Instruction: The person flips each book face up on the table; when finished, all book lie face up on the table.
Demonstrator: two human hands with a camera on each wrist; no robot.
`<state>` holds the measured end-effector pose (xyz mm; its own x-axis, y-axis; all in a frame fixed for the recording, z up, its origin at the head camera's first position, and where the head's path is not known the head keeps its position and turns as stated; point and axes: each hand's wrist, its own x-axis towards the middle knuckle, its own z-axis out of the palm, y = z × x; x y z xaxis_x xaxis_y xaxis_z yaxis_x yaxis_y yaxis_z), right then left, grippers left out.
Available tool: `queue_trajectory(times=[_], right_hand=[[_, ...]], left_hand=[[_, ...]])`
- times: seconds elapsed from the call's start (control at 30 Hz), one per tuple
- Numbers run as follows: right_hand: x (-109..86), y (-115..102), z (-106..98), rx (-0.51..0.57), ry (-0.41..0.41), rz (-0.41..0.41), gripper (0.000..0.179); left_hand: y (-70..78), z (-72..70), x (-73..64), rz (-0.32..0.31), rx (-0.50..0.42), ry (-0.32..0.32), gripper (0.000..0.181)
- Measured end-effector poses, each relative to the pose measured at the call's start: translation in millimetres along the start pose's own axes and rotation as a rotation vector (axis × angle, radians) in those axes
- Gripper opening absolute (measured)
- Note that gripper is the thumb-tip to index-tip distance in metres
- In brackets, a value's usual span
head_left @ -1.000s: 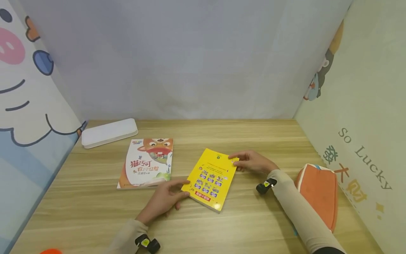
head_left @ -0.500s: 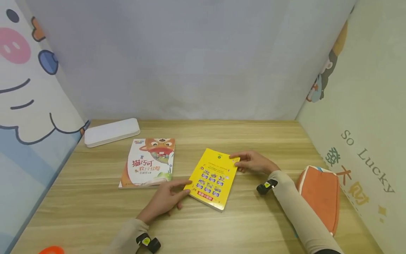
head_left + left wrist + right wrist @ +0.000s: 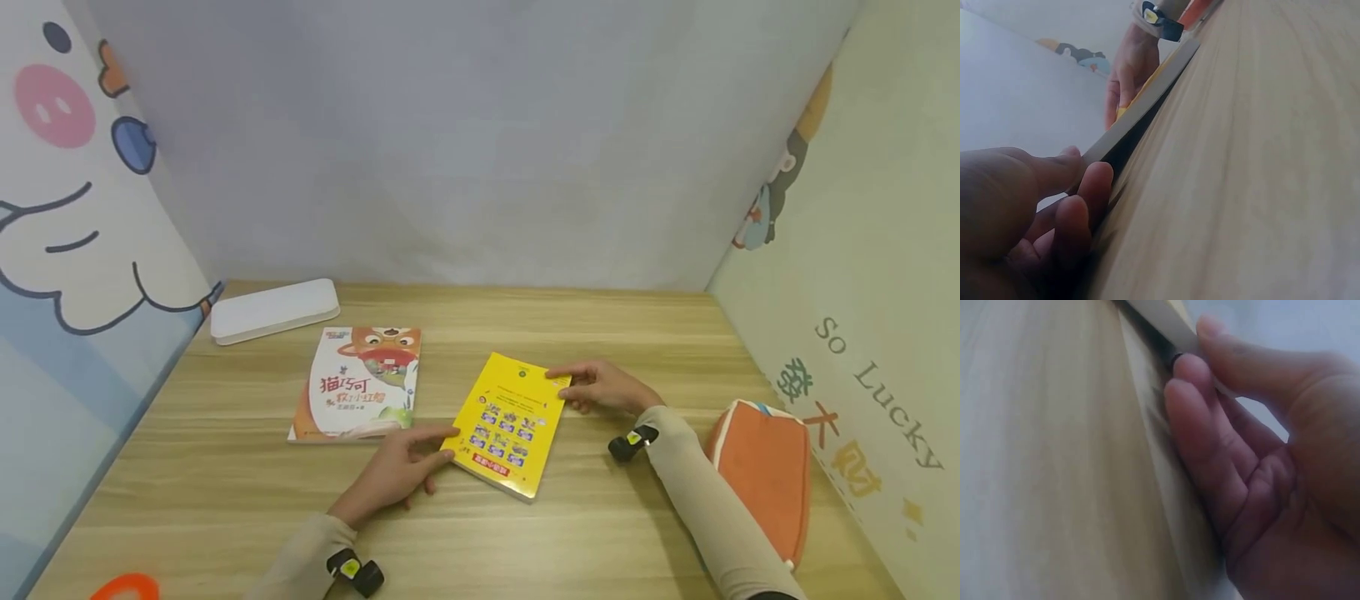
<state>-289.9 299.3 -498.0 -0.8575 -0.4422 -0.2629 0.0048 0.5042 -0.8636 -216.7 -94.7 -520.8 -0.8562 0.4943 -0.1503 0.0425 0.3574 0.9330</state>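
Yellow book (image 3: 506, 425): just below frame centre, looks slightly raised off the table (image 3: 570, 546); probably fairly light, bendable paperback, glossy cover likely slippery
Good hold: opposite corners, thumbs above, fingers underneath
Left hand (image 3: 397, 468): narrow pinch on the book's lower-left corner
Right hand (image 3: 609, 388): narrow pinch on its upper-right corner
Yellow cover text: red label plus small print, can't read reliably
White-covered book (image 3: 330, 412): left of centre, reads 猫巧可
Right wall (image 3: 787, 292): "So Lucky", 發大财
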Motion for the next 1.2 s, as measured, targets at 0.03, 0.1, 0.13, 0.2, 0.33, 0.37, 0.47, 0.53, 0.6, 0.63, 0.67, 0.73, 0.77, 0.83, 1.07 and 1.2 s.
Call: queue_trajectory(times=[0.03,0.1,0.13,0.2,0.33,0.37,0.47,0.53,0.6,0.63,0.67,0.73,0.77,0.83,1.07,1.2], right_hand=[[-0.1,0,0,-0.003,0.000,0.005,0.049],[-0.2,-1,0,-0.006,0.001,0.018,0.048],[0.0,-2,0,-0.003,0.001,0.024,0.048],[0.2,-1,0,-0.004,0.001,0.033,0.047],[1.1,1,-1,0.005,-0.011,0.048,0.048],[0.9,1,-2,0.007,-0.014,0.052,0.048],[0.3,0,-3,-0.002,-0.019,0.043,0.049],[-0.3,-1,-4,-0.009,-0.017,0.039,0.048],[-0.8,-3,-5,-0.013,-0.015,0.037,0.048],[-0.8,-3,-5,-0.011,-0.016,0.038,0.048],[-0.9,-3,-6,-0.007,-0.018,0.039,0.048],[-1.4,-3,-7,-0.002,-0.022,0.044,0.048],[-1.7,-3,-8,-0.001,-0.024,0.044,0.048],[-2.9,-3,-9,0.005,-0.026,0.039,0.048],[-9.6,-7,-12,0.059,-0.017,-0.004,0.047],[-12.7,-10,-16,0.101,-0.025,-0.023,0.048]], left_hand=[[0.3,0.0,0.2,-0.005,-0.003,-0.006,0.042],[0.4,0.1,0.4,-0.008,-0.008,-0.014,0.043],[0.5,0.1,0.5,-0.013,-0.010,-0.015,0.043],[0.8,0.3,0.6,-0.018,-0.014,-0.014,0.043],[0.4,0.0,-0.5,-0.026,-0.018,-0.009,0.043],[0.3,0.0,-0.8,-0.026,-0.016,-0.009,0.043],[-0.2,0.0,-0.8,-0.017,-0.015,-0.008,0.043],[-0.2,-0.1,-0.6,-0.006,-0.015,-0.007,0.042],[-0.7,-0.2,-0.3,0.002,-0.015,-0.008,0.042],[-0.9,-0.3,-0.2,0.004,-0.017,-0.009,0.042],[-1.4,-0.3,-0.2,0.008,-0.017,-0.010,0.042],[-1.9,-0.2,0.2,0.015,-0.019,-0.014,0.043],[-1.8,-0.1,0.5,0.017,-0.021,-0.016,0.043],[-1.7,0.1,0.6,0.020,-0.023,-0.019,0.042],[0.9,2.5,-0.6,0.047,-0.055,-0.006,0.042],[1.6,4.1,-0.4,0.057,-0.083,0.002,0.042]])
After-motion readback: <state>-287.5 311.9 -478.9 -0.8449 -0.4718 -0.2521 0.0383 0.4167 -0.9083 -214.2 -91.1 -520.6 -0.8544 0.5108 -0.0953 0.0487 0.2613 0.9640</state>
